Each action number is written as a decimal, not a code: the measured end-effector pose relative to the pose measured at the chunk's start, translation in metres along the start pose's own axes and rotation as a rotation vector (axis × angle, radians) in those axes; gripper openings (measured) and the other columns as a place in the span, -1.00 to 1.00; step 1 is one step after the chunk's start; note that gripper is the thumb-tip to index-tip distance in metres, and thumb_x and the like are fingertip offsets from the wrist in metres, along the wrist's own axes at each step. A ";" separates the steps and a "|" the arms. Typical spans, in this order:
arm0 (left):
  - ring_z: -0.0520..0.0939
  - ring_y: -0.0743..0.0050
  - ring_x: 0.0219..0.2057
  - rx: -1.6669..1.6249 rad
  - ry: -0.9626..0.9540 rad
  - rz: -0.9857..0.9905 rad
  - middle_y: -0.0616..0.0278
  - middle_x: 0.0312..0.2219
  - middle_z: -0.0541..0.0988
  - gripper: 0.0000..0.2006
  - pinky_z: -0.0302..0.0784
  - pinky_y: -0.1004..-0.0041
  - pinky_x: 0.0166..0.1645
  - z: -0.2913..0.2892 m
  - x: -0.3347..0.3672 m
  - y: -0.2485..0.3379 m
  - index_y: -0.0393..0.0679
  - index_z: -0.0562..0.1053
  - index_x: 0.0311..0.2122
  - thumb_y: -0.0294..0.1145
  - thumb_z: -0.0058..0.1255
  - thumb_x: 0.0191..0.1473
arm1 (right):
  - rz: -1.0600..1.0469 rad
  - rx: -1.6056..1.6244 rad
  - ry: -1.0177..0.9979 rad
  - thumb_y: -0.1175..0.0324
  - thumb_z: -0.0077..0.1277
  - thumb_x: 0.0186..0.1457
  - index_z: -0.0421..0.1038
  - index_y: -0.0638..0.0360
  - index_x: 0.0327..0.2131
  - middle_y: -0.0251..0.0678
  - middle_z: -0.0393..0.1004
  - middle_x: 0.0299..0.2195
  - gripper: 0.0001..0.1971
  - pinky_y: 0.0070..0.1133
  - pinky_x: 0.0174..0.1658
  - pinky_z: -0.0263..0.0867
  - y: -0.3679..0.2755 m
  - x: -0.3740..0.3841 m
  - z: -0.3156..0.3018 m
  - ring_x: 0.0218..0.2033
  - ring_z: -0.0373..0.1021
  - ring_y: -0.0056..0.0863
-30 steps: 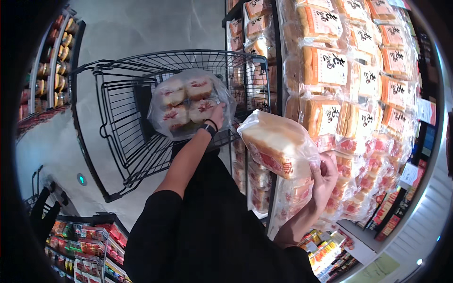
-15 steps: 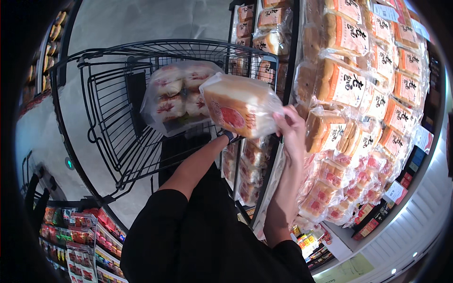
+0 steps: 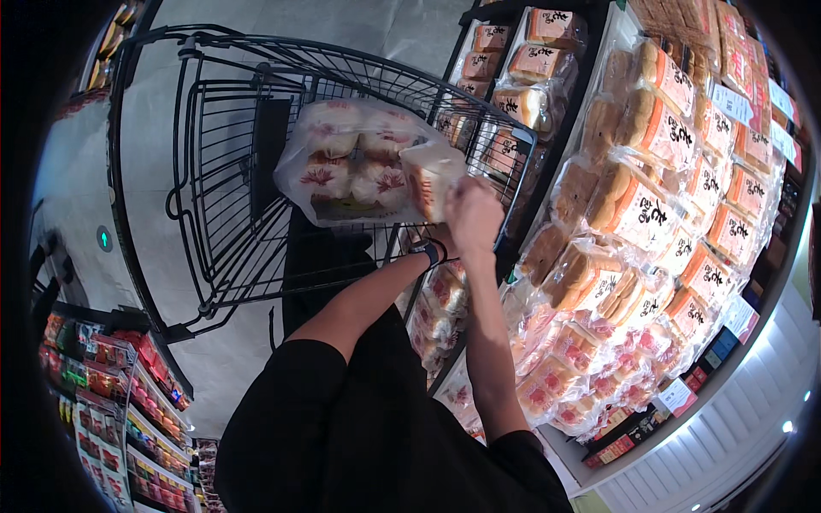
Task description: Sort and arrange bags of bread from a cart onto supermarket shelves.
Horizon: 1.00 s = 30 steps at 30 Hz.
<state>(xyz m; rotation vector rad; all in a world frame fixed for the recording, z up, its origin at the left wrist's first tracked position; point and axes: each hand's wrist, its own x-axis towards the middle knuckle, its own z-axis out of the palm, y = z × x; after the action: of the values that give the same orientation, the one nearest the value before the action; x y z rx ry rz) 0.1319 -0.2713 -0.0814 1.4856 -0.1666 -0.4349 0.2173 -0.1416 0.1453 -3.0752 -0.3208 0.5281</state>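
Observation:
My right hand is closed round the gathered end of a clear plastic bag. Inside that bag is a loaf of bread, low in the cart and up against a large clear bag of buns with red flower prints. My left hand, with a dark band at its wrist, lies just under my right hand and the loaf. Its fingers are hidden there, so I cannot tell how they are bent. Both packages are inside the black wire shopping cart.
Bagged loaves with orange-and-white labels pile up on a slanted display along the right. Loaves with red prints sit nearer. More bagged bread stands on shelves past the cart. Packaged snacks fill a rack at the lower left.
My right hand has brought the loaf down and leftward into the cart, beside the bag of buns. Earlier it was held higher, tilted, above the cart's right side. The view has shifted.

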 end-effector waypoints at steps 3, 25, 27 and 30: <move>0.49 0.08 0.03 0.001 0.010 0.023 0.00 -0.02 0.50 -0.62 0.32 0.14 0.15 -0.001 -0.039 0.013 -0.15 0.41 0.00 -0.11 -0.09 0.20 | -0.056 -0.072 0.028 0.27 0.14 -0.01 0.48 0.25 -0.44 -0.02 0.54 -0.33 -0.78 -0.23 -0.26 0.45 0.019 0.000 0.042 -0.37 0.52 -0.01; 0.62 -0.02 -0.17 0.158 0.037 -0.058 -0.04 -0.23 0.62 -0.68 0.47 0.09 -0.05 -0.083 -0.046 0.088 -0.14 0.51 -0.18 -0.13 -0.07 0.14 | 0.088 -0.191 0.036 0.16 0.09 -0.03 0.55 0.24 -0.46 0.04 0.56 -0.52 -0.71 -0.20 -0.30 0.48 0.053 0.018 0.057 -0.44 0.54 0.00; 0.64 -0.05 -0.20 0.244 -0.146 -0.131 -0.05 -0.24 0.63 -0.70 0.49 0.07 -0.08 -0.097 -0.051 0.076 -0.15 0.55 -0.21 -0.16 -0.04 0.11 | 0.070 -0.157 0.028 0.16 0.10 -0.03 0.55 0.24 -0.46 0.04 0.55 -0.52 -0.70 -0.20 -0.30 0.47 0.058 0.018 0.060 -0.44 0.54 0.01; 0.64 0.00 -0.27 -0.004 -0.066 -0.334 0.00 -0.33 0.63 -0.73 0.51 0.20 -0.15 -0.119 -0.080 0.057 -0.16 0.55 -0.32 -0.19 -0.04 0.07 | 0.085 -0.125 0.021 0.15 0.11 -0.03 0.55 0.24 -0.47 0.04 0.55 -0.52 -0.70 -0.21 -0.30 0.47 0.067 0.012 0.063 -0.45 0.53 0.01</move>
<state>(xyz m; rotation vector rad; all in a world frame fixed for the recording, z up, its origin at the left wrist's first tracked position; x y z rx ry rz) 0.1133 -0.1300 -0.0241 1.5002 0.0323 -0.7524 0.2211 -0.2068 0.0797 -3.2247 -0.2321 0.4959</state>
